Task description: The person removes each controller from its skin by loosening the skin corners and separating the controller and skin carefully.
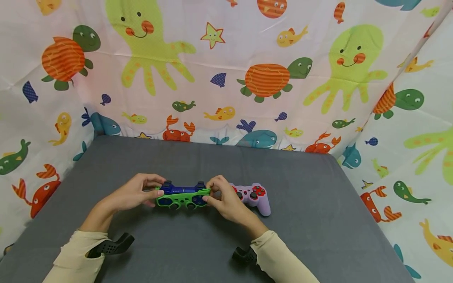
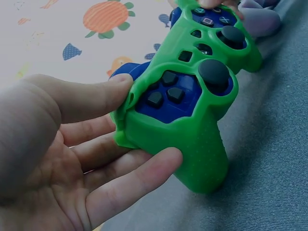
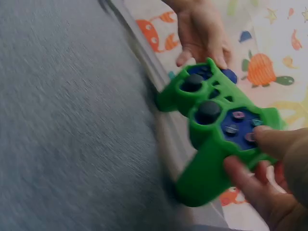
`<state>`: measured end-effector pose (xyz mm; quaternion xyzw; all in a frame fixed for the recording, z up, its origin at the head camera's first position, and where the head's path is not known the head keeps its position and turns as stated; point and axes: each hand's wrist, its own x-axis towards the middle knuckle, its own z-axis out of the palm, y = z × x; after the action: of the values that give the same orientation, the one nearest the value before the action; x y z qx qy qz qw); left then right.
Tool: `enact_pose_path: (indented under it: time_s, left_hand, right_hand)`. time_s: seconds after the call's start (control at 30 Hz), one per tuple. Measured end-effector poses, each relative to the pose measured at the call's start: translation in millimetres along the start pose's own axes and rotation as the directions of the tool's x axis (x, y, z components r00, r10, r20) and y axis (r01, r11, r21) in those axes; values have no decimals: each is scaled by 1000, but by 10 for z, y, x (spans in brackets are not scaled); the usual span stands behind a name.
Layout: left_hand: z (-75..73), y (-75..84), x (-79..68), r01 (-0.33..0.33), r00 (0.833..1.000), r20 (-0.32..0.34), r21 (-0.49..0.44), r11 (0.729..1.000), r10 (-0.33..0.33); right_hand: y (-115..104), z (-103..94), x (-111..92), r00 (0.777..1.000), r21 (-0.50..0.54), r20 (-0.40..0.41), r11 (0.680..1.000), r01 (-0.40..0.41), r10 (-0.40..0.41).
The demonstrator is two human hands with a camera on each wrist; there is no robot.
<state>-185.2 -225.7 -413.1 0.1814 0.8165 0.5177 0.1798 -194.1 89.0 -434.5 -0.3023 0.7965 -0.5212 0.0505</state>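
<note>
Both hands hold a blue game controller (image 1: 182,190) in a green silicone cover (image 2: 163,127), raised over the grey cloth. The left hand (image 1: 134,192) grips its left end, with the thumb on the cover's top edge and fingers behind and under the left handle, as the left wrist view shows. At the other end the right hand (image 1: 224,200) pinches it, thumb over the face buttons (image 3: 240,127) and fingers round the right side. Around the left shoulder the cover's edge (image 2: 127,103) looks loose, and blue plastic sticks out behind it.
A lilac controller (image 1: 254,196) with red button areas lies on the grey cloth (image 1: 301,220) just behind the right hand, partly hidden by it. White curtains (image 1: 226,59) with sea animals stand at the back and sides. Black camera mounts (image 1: 115,244) sit at both wrists.
</note>
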Motion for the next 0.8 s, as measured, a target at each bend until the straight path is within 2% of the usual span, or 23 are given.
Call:
enact_pose_path:
  time_s: [0.1,0.23,0.33,0.47,0.63,0.67,0.73,0.8]
  left_hand:
    - [14,18,0,7,1000,-5,-2,1000,-7]
    - [30,31,12,35,999,-19,-7,999,-35]
    - [43,22,33,53,998,-41,-4,999,-53]
    - [65,11,56,60,996,-68,9,998,-59]
    - [95,16,70,48,995,-89,14,999,-47]
    - [98,13,71,44,995,-92,14,999,-43]
    - [102,-2,66,34,995,-96,15,999,-32]
    - [103,-24,66,25,995,-99,13,1000,-24]
  right_hand:
    - [-2,-45,-4,999,-120,35,992,32,-28]
    - [4,-42,-10,995,-243,0,965,96,-99]
    - [37,-26,-19,981,-392,-35,905,164,-193]
    - [70,-33,-37,953,-538,-24,807,243,-303]
    - [62,-51,-39,945,-614,17,743,267,-326]
    - [57,-51,-36,948,-618,21,741,262,-318]
    - [44,-48,-32,955,-605,14,758,243,-295]
    - [35,-40,-24,961,-568,-12,793,222,-277]
